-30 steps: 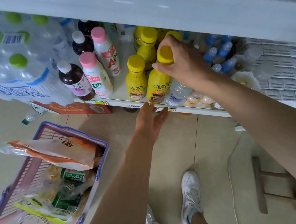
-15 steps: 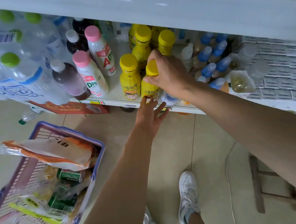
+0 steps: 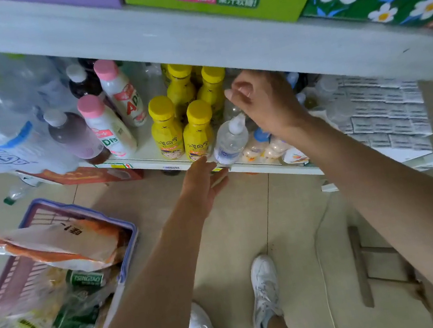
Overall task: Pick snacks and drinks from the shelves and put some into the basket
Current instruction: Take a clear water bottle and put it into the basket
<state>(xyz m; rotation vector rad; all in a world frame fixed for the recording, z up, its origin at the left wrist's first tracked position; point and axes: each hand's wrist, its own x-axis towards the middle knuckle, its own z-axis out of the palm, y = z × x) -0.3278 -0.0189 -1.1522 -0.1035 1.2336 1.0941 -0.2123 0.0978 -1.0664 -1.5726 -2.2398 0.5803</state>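
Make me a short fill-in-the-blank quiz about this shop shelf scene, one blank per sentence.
1. The squat bottles beside the open left hand have ____ caps.
2. The green Tsingtao can lies inside the purple plastic ____.
3. The milky white bottles have ____ caps.
4. The right hand holds ____.

Missing words: yellow; basket; pink; nothing
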